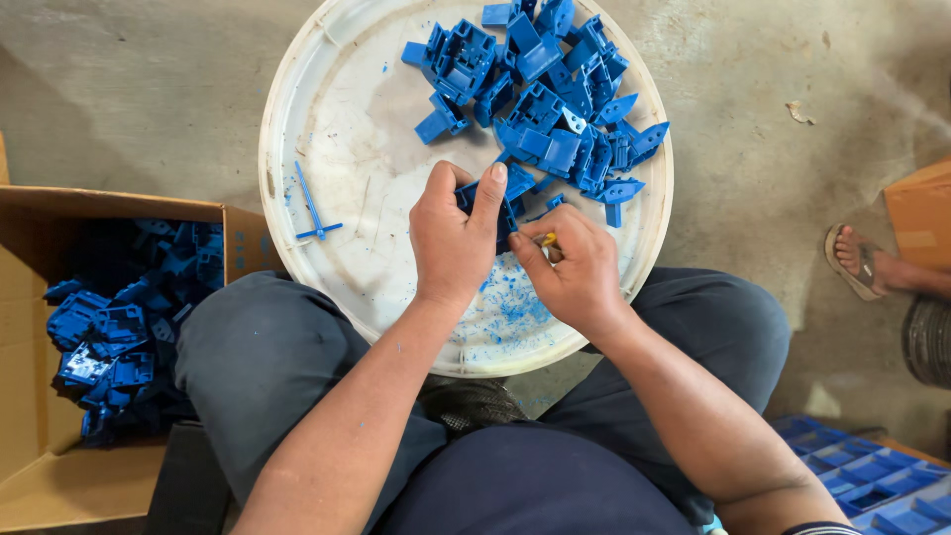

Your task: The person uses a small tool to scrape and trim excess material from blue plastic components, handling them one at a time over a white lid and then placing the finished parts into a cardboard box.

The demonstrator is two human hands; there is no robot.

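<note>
My left hand grips a blue moulded plastic part over a round white tray that rests on my knees. My right hand is closed on a small yellow-handled tool, its tip against the part. A heap of similar blue plastic parts lies on the far right side of the tray. Blue shavings are scattered on the tray under my hands. A thin blue sprue strip lies on the tray's left side.
An open cardboard box at my left holds several blue parts. A blue compartment tray lies at the lower right. Another person's sandalled foot and a second cardboard box are at the right on the concrete floor.
</note>
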